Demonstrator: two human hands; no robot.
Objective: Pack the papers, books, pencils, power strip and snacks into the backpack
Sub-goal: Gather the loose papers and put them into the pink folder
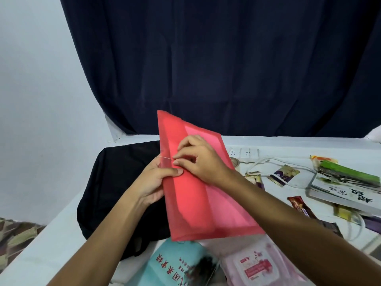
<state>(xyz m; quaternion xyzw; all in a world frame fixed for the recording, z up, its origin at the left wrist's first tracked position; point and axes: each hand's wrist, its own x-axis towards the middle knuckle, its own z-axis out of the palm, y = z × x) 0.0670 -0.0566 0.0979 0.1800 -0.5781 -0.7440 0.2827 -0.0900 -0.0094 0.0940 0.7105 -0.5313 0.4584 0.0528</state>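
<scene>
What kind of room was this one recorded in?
Probably a home study corner or bedroom: a white table against a wall, a dark curtain behind it, and books beside a power strip.

curtain (226, 65): dark navy, hanging in folds behind the tabletop
wall (37, 79): pale, plain, left of the curtain
tabletop (51, 240): white, bare along its left edge
wet wipes pack (257, 265): pink, lying flat at the near edge
patterned fabric (16, 238): leaf print, lower left, beside the tabletop
</scene>
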